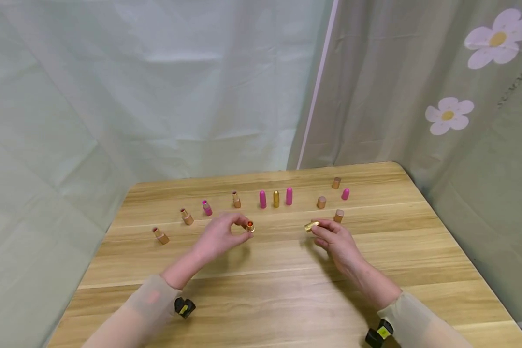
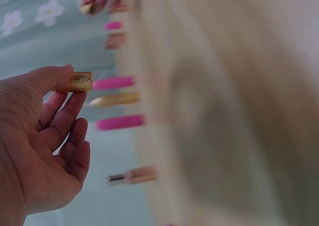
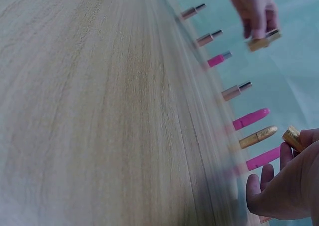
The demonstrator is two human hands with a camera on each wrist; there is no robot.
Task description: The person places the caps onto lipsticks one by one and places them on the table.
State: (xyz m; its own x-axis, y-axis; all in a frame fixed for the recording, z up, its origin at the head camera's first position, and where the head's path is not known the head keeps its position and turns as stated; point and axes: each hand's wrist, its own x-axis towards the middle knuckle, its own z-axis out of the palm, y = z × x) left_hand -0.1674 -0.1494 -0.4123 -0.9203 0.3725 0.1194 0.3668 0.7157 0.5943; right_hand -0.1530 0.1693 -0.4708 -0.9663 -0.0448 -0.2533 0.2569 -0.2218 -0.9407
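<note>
My left hand (image 1: 223, 236) pinches a short gold lipstick base (image 1: 250, 226) between thumb and fingertips, above the table. Its open end, reddish inside, faces the head camera. Opposite it, my right hand (image 1: 340, 244) holds a gold lipstick cap (image 1: 311, 226) with thumb and fingers, tilted in the air. The two gold pieces are apart. In the left wrist view the gold base (image 2: 79, 81) shows an engraved side, and the other fingers are loosely bent. The right wrist view shows the patterned gold cap (image 3: 293, 138), partly hidden by the fingers.
On the wooden table (image 1: 278, 299) two pink closed lipsticks (image 1: 263, 199) flank a gold one (image 1: 276, 199). Uncapped lipstick bases, several copper (image 1: 187, 217) and one pink (image 1: 207, 208), stand at left. Copper caps (image 1: 321, 202) and a pink cap (image 1: 345, 194) stand at right. Curtains (image 1: 200, 96) hang behind.
</note>
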